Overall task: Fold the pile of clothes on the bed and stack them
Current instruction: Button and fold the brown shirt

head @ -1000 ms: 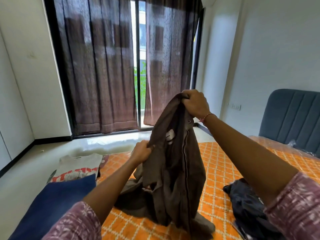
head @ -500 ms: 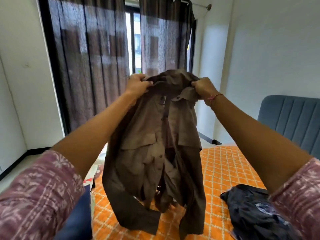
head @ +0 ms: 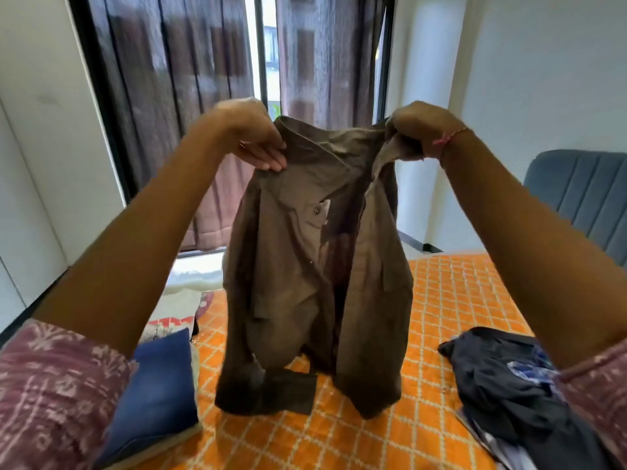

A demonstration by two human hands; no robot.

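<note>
A brown button-up shirt (head: 305, 273) hangs upright in the air over the orange patterned bed (head: 451, 300). My left hand (head: 252, 137) pinches its left shoulder by the collar. My right hand (head: 420, 130) grips the right shoulder. The shirt's hem and one sleeve cuff touch the bedspread. A heap of dark unfolded clothes (head: 509, 385) lies at the right of the bed. At the left sits a folded blue garment (head: 159, 388), with a folded white printed shirt (head: 173, 317) behind it.
A blue padded headboard (head: 583, 198) stands at the right. Dark curtains (head: 176, 96) cover a tall window ahead. A pale floor (head: 193, 273) shows beyond the bed's far edge, and a white wall (head: 40, 164) lies to the left.
My left hand rose from low on the bunched shirt to its left shoulder. Both hands moved apart, and the shirt now hangs open and spread between them.
</note>
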